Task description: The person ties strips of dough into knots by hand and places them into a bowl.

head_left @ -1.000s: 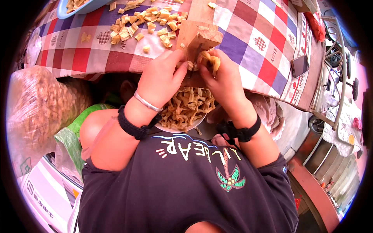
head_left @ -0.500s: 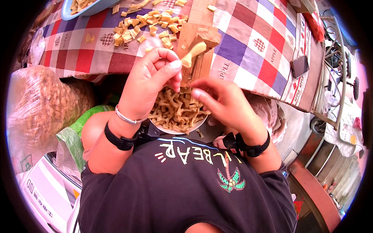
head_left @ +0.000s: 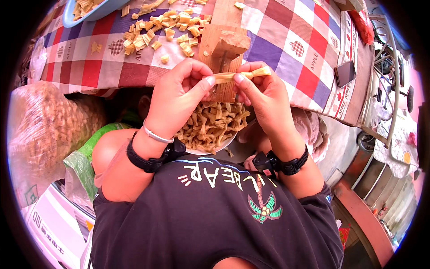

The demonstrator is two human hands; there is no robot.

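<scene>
Between my left hand (head_left: 179, 94) and my right hand (head_left: 264, 98) a pale yellow dried stick (head_left: 226, 78) is stretched roughly level, pinched by the fingers of both. Just behind it stands a wooden block (head_left: 230, 42) on a wooden board (head_left: 208, 42), with a dark upright part, perhaps a blade. Under the board and my hands, a white bowl (head_left: 201, 151) holds a heap of crinkled tan pieces (head_left: 208, 125). Cut yellow pieces (head_left: 143, 38) are scattered on the checked tablecloth (head_left: 295, 67) to the left of the board.
A blue basin (head_left: 89, 20) of pieces sits at the back left of the table. A large clear bag of tan goods (head_left: 53, 130) and a green sack (head_left: 80, 166) are at my left. A phone (head_left: 345, 75) lies near the right edge, beside a metal-framed cart (head_left: 385, 89).
My right hand has risen from below and now grips the stick with my left. The stick has gone from tilted in my left hand to nearly level.
</scene>
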